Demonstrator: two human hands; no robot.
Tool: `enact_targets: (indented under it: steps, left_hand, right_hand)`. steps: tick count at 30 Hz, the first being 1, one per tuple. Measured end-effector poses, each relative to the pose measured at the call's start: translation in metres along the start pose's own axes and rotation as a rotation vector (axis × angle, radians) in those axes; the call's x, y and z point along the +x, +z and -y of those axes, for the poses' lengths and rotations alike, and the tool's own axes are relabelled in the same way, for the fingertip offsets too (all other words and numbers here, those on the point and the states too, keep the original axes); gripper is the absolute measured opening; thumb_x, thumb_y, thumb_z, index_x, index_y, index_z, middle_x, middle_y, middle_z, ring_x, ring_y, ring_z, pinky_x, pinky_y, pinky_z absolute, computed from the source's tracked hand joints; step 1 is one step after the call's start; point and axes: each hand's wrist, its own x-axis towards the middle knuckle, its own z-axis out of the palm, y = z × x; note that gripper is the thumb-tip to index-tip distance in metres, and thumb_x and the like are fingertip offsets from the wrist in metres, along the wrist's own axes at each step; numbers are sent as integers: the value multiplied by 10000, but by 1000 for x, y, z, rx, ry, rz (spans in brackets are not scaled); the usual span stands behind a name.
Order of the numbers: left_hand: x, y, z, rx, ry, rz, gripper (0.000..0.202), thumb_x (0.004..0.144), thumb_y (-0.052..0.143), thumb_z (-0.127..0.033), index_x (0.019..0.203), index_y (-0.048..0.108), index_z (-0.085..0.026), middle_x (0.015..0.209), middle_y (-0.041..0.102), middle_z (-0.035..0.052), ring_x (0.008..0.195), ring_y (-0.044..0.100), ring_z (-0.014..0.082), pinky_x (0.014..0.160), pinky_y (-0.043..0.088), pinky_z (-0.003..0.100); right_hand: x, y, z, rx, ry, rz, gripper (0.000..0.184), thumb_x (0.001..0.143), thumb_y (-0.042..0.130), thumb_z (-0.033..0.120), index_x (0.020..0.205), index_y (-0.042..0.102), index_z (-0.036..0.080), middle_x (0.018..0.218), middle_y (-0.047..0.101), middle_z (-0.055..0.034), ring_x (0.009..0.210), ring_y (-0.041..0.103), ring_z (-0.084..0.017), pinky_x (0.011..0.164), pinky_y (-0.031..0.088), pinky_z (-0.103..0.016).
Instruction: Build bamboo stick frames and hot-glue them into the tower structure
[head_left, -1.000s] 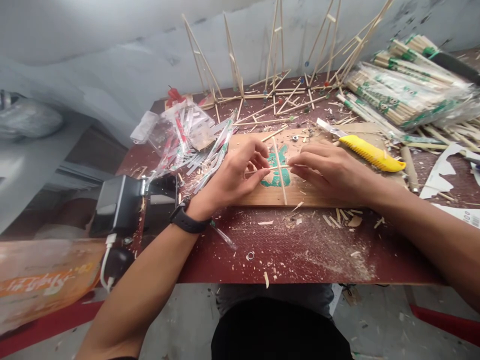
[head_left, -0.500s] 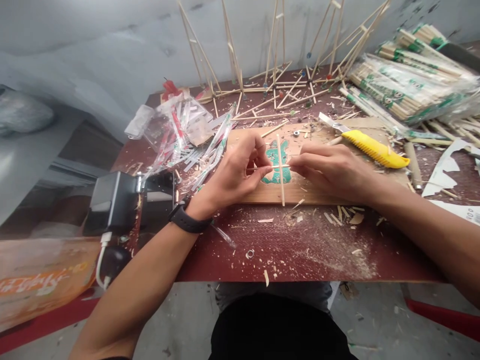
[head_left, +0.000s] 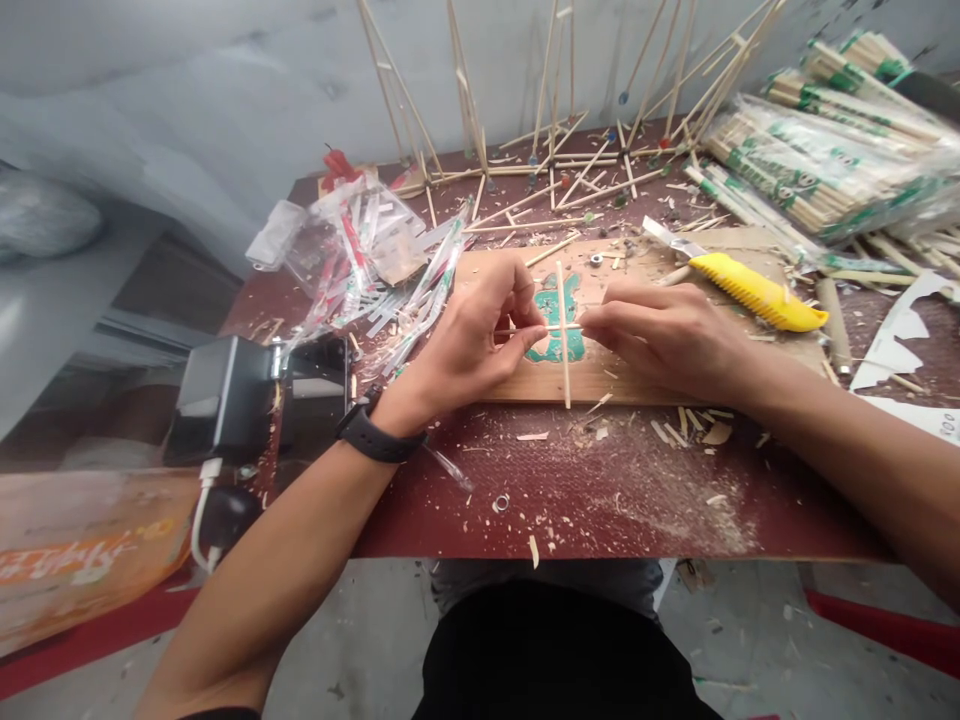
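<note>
Two thin bamboo sticks form a cross (head_left: 563, 330) just above a wooden board (head_left: 637, 375) with a green mark on it. My left hand (head_left: 472, 335) pinches the left end of the short horizontal stick. My right hand (head_left: 667, 335) pinches its right end, close to where it meets the longer upright stick. Both hands rest over the board, fingers closed on the sticks. A black watch (head_left: 375, 435) is on my left wrist.
A yellow utility knife (head_left: 750, 290) lies behind my right hand. Packs of bamboo sticks (head_left: 817, 170) are stacked at the back right. Stick frames (head_left: 555, 120) lean on the wall. Plastic wrappers (head_left: 360, 260) and a black charger (head_left: 225, 395) sit left. Shavings litter the red table (head_left: 615, 500).
The cross of sticks has lifted slightly and shifted on the board; both hands stay pinched on it. The view has tilted a little.
</note>
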Motion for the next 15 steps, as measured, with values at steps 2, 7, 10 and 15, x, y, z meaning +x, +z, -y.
enact_targets:
  steps: [2,7,10,15]
  left_hand:
    - [0,0,0,4,0,-1,187,983,669,-214,1032,494,-256,898,710,12,760,724,170,619,655,320]
    - [-1,-1,0,32,1,-5,195,982,682,-193,1052,511,-255,907,722,9,770,731,172,642,664,326]
    - [-1,-1,0,42,22,-6,203,979,688,-171,1056,519,-253,909,719,2,779,736,169,659,670,323]
    - [-2,-1,0,48,27,-5,222,983,699,-168,1051,507,-257,911,717,-5,777,737,162,657,671,307]
  right_hand:
    - [0,0,0,7,10,10,266,1095,495,152,916,686,199,767,576,-13,650,464,-128,613,380,-297]
    - [0,-1,1,30,13,9,263,1092,499,151,921,692,198,773,578,-13,650,466,-128,615,380,-296]
    - [0,-1,1,22,-6,-2,267,1090,492,140,918,688,199,769,585,-13,643,467,-123,601,377,-292]
    - [0,0,1,-2,-1,-1,275,1094,486,152,915,689,199,765,596,-17,630,456,-118,584,378,-291]
